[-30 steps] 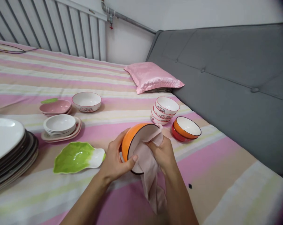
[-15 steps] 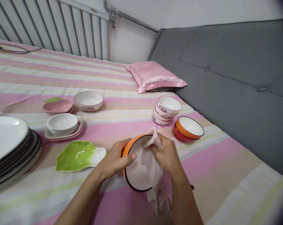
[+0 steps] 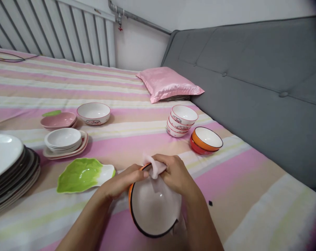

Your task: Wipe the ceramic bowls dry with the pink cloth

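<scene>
An orange bowl (image 3: 150,209) with a dark rim and white inside is tilted toward me, low in the middle of the head view. My left hand (image 3: 123,181) is closed on its upper left rim, thumb over the edge. My right hand (image 3: 173,172) pinches a thin pale pink cloth (image 3: 155,169) against the top of the rim; the cloth hangs down behind and along the bowl's right side. To the left of my left hand lies a green and white cabbage-leaf dish (image 3: 82,175). Beyond my right hand an orange bowl (image 3: 206,138) sits in a red bowl (image 3: 200,150).
Several white red-rimmed bowls (image 3: 182,120) are stacked further back. At left are a stack of plates (image 3: 6,157), small white dishes (image 3: 64,139), a pink dish (image 3: 59,120) and a white bowl (image 3: 93,113). A pink pillow (image 3: 170,82) lies by the grey headboard (image 3: 247,69). A small black piece (image 3: 210,203) lies at right.
The bowl has turned and come lower, toward me. My right hand has moved with the cloth leftward along the rim to its top, close to my left thumb. The view has shifted slightly.
</scene>
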{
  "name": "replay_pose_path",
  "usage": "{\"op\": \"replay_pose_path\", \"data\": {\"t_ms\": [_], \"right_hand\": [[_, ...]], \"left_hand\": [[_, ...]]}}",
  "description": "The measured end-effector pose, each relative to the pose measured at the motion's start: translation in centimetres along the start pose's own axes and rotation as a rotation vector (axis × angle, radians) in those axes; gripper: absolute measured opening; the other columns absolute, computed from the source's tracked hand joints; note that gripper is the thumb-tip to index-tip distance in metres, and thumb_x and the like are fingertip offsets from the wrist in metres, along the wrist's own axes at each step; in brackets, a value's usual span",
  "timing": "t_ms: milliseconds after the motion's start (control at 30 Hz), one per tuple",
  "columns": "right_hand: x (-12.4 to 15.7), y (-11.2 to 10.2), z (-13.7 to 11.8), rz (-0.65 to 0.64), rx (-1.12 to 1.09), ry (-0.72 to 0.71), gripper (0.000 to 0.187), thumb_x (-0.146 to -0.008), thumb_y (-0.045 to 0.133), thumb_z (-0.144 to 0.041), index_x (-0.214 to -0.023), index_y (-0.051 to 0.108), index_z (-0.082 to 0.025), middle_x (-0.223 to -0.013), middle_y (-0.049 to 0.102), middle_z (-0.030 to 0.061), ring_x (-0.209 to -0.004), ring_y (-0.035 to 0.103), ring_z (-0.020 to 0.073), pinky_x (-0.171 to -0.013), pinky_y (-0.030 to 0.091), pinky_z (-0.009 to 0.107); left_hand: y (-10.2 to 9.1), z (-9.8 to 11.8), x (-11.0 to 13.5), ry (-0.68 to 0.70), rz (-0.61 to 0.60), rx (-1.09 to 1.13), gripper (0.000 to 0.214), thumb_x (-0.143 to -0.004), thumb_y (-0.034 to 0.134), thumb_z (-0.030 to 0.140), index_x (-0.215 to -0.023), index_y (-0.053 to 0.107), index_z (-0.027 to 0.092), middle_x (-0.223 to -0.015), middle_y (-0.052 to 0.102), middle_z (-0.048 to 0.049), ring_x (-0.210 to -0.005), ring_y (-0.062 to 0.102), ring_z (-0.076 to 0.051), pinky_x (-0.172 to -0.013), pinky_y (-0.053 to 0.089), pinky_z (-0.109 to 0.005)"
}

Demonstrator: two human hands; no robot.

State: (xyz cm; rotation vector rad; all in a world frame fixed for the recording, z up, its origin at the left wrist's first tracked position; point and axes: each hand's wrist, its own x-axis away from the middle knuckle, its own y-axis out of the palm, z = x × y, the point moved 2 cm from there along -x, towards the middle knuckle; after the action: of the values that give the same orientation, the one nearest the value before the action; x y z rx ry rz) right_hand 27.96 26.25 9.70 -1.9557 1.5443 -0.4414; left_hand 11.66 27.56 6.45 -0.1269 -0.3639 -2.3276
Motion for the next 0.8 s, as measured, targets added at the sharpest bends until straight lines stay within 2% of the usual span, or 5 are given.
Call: {"op": "replay_pose_path", "data": {"t_ms": [100,233,433,567,800], "right_hand": [[0.0,-0.4,0.8,0.049,-0.019,-0.003,0.040,-0.067,0.052,-0.010,-0.095,0.073,-0.030,-0.081,0.074,-0.0025,-0.072,0.063,0.0165,-0.064,0.041,0.023],[-0.2,-1.1,2.7,0.192,-0.036,0.028,0.039,-0.065,0.055,-0.012,-0.095,0.073,-0.031,-0.084,0.074,-0.0013,-0.077,0.065,0.0198,-0.066,0.044,0.026],[-1.0,-1.4,6.2,0.412,0.008,0.313,0.024,-0.068,0.059,-0.023,-0.088,0.072,-0.024,-0.075,0.071,0.0009,-0.073,0.063,0.0213,-0.062,0.041,0.027],[-1.3,-0.8,7.6,0.420,-0.035,0.354,0.020,-0.071,0.059,-0.031,-0.086,0.070,-0.022,-0.077,0.071,0.0011,-0.075,0.062,0.0212,-0.064,0.040,0.027],[-1.6,-0.3,8.3,0.386,-0.151,0.309,0.029,-0.074,0.058,-0.035,-0.096,0.070,-0.020,-0.082,0.071,0.0015,-0.077,0.062,0.0205,-0.067,0.042,0.027]], "left_hand": [[0.8,-0.8,-0.8,-0.007,0.065,0.101,0.032,-0.074,0.064,0.043,-0.095,0.073,0.020,-0.079,0.072,-0.0059,-0.079,0.066,-0.028,-0.074,0.051,-0.038],[1.9,-1.7,-2.1,0.040,0.172,0.309,0.040,-0.079,0.061,0.045,-0.107,0.069,0.017,-0.088,0.073,-0.0093,-0.085,0.067,-0.029,-0.078,0.050,-0.039],[2.0,-2.1,-2.8,0.138,0.242,0.377,0.049,-0.080,0.065,0.038,-0.124,0.056,0.020,-0.116,0.066,-0.0112,-0.103,0.062,-0.028,-0.087,0.047,-0.037],[1.6,-2.5,-3.0,0.093,0.317,0.292,0.045,-0.073,0.070,0.029,-0.115,0.060,0.016,-0.114,0.065,-0.0111,-0.105,0.060,-0.028,-0.089,0.044,-0.036],[1.4,-3.5,-3.4,0.072,0.403,0.317,0.031,-0.077,0.060,0.030,-0.105,0.062,0.018,-0.096,0.070,-0.0054,-0.095,0.063,-0.025,-0.080,0.046,-0.033]]}}
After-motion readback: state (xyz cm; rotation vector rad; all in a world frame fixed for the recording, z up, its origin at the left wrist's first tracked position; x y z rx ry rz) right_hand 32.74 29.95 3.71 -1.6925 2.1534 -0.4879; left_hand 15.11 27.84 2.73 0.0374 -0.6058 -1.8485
